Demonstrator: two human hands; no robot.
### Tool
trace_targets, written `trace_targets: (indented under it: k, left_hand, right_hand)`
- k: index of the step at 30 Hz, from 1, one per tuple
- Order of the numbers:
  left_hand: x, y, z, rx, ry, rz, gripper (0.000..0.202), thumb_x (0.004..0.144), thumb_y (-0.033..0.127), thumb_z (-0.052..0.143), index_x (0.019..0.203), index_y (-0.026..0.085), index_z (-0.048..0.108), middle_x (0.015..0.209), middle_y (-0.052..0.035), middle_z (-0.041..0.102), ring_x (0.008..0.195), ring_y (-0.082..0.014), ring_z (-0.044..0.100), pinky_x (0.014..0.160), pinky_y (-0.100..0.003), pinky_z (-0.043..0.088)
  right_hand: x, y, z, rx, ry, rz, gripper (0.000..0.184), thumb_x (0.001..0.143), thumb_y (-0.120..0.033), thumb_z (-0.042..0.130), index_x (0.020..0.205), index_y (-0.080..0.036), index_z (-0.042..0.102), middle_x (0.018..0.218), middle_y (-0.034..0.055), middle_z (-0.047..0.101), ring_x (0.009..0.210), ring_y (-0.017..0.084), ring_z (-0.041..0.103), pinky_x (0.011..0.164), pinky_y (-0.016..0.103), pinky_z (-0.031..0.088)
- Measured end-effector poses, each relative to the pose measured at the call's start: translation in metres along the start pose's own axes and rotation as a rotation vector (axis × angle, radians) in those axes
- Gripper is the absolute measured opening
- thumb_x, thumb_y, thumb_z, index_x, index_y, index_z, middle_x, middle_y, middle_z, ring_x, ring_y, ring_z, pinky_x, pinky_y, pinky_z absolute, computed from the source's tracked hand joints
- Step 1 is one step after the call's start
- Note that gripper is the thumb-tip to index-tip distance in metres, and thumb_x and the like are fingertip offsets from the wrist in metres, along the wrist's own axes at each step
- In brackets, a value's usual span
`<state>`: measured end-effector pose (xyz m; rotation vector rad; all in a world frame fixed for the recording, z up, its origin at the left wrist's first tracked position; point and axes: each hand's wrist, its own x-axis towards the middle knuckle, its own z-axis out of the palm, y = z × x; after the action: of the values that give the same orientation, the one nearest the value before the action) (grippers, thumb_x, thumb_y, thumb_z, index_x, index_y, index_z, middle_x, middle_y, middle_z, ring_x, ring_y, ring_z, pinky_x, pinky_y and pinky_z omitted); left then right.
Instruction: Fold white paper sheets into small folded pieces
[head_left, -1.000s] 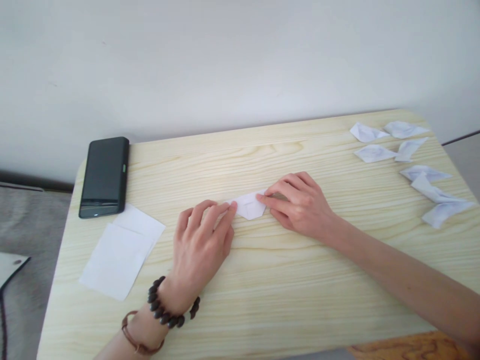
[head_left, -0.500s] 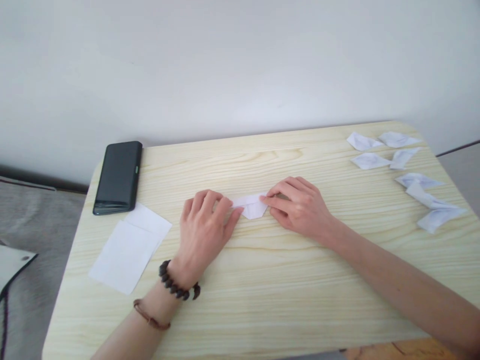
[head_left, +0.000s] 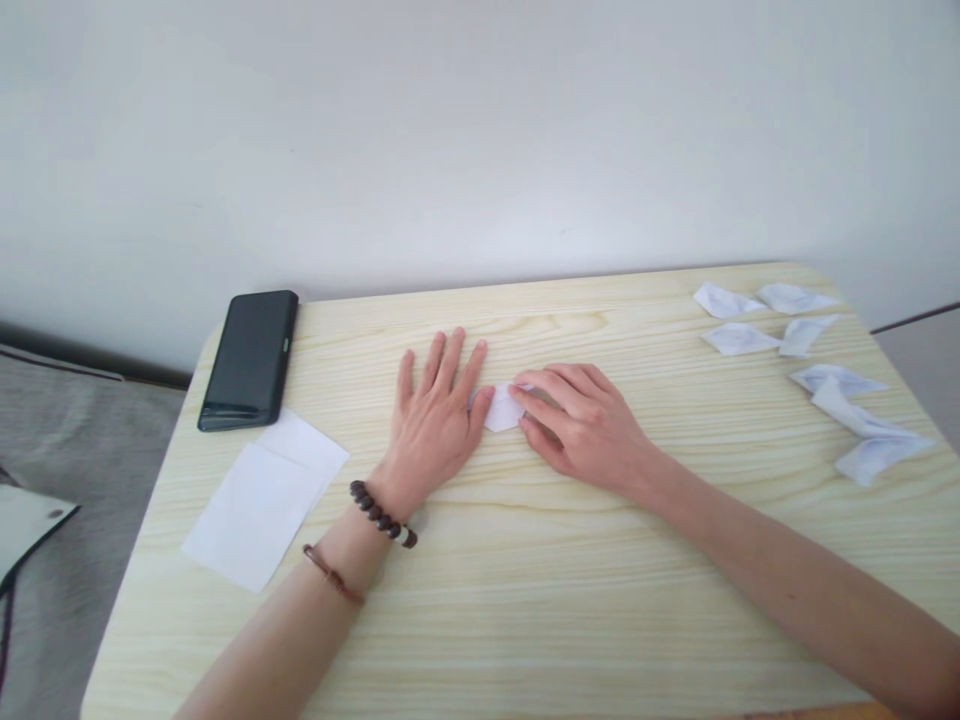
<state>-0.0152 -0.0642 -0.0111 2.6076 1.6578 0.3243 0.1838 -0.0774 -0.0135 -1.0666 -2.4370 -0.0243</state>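
A small folded white paper (head_left: 504,410) lies on the light wooden table (head_left: 525,600), mostly covered by both hands. My left hand (head_left: 436,420) lies flat on its left part, fingers stretched out and spread. My right hand (head_left: 577,425) rests on its right part, fingers bent and pressed down on the paper's edge. Only a small piece of the paper shows between the two hands.
A black phone (head_left: 250,358) lies at the table's back left. Two white paper squares (head_left: 262,495) lie in front of it. Several folded white paper shapes (head_left: 817,370) are scattered at the right end. A wall runs behind the table.
My left hand has moved right and forward over the paper and flattened from curled to spread fingers. More of the paper is now covered. The right hand has barely moved.
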Motion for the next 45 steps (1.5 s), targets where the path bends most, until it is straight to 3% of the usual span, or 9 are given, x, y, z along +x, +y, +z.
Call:
trace_targets:
  k: [5,15,22,29,33,37,45]
  left_hand:
    - [0.001,-0.001,-0.002,0.004,-0.020,-0.006,0.051,0.098,0.036,0.037,0.146,0.019,0.034,0.155,-0.0136,0.028,0.143,-0.0304,0.024,0.113,-0.056,0.018]
    - [0.000,-0.001,-0.003,0.037,-0.047,0.004,0.050,0.099,0.032,0.031,0.147,0.019,0.031,0.156,-0.0122,0.025,0.144,-0.0299,0.022,0.114,-0.056,0.016]
    - [0.000,0.001,-0.005,0.027,-0.052,-0.002,0.051,0.098,0.034,0.034,0.147,0.019,0.032,0.156,-0.0125,0.025,0.144,-0.0303,0.022,0.114,-0.056,0.016]
    - [0.000,-0.008,-0.003,0.000,-0.045,0.050,0.049,0.099,0.032,0.033,0.146,0.018,0.033,0.155,-0.0136,0.026,0.144,-0.0304,0.021,0.114,-0.057,0.015]
    - [-0.002,-0.017,-0.004,-0.030,-0.051,0.113,0.047,0.098,0.034,0.036,0.144,0.020,0.038,0.155,-0.0140,0.027,0.144,-0.0315,0.021,0.114,-0.057,0.017]
    - [-0.001,-0.020,-0.006,-0.114,-0.032,0.142,0.045,0.091,0.045,0.052,0.133,0.027,0.053,0.151,-0.0098,0.038,0.143,-0.0344,0.024,0.113,-0.059,0.019]
    - [0.004,-0.023,-0.007,-0.378,0.034,0.155,0.018,0.090,0.028,0.056,0.102,0.022,0.068,0.122,-0.0051,0.066,0.131,-0.0236,0.045,0.114,-0.052,0.025]
  right_hand:
    - [0.001,0.002,-0.002,0.021,0.014,0.006,0.025,0.090,-0.021,0.052,0.108,-0.016,0.068,0.114,0.0106,0.066,0.106,0.024,0.054,0.091,0.041,0.044]
    - [-0.001,0.013,-0.004,-0.014,0.115,0.103,0.018,0.086,-0.017,0.056,0.076,-0.020,0.070,0.091,0.0031,0.072,0.083,0.018,0.059,0.076,0.033,0.045]
    - [0.001,0.007,-0.001,0.025,0.032,0.042,0.024,0.091,-0.026,0.054,0.108,-0.020,0.069,0.114,0.0096,0.065,0.103,0.023,0.056,0.087,0.038,0.045]
    - [-0.001,0.013,-0.003,-0.013,0.061,0.095,0.017,0.090,-0.023,0.057,0.092,-0.024,0.074,0.100,0.0041,0.070,0.090,0.019,0.057,0.079,0.035,0.044]
    - [-0.002,0.018,-0.001,0.000,0.068,0.107,0.015,0.090,-0.026,0.058,0.093,-0.025,0.073,0.099,0.0033,0.071,0.089,0.019,0.058,0.079,0.035,0.045]
    - [-0.001,0.021,0.001,0.129,0.089,0.133,0.014,0.089,-0.027,0.060,0.096,-0.021,0.071,0.098,0.0053,0.071,0.090,0.019,0.059,0.082,0.035,0.048]
    - [0.004,0.020,-0.001,0.308,0.030,0.105,0.013,0.091,-0.025,0.055,0.100,-0.020,0.063,0.105,0.0075,0.069,0.097,0.020,0.061,0.088,0.037,0.049]
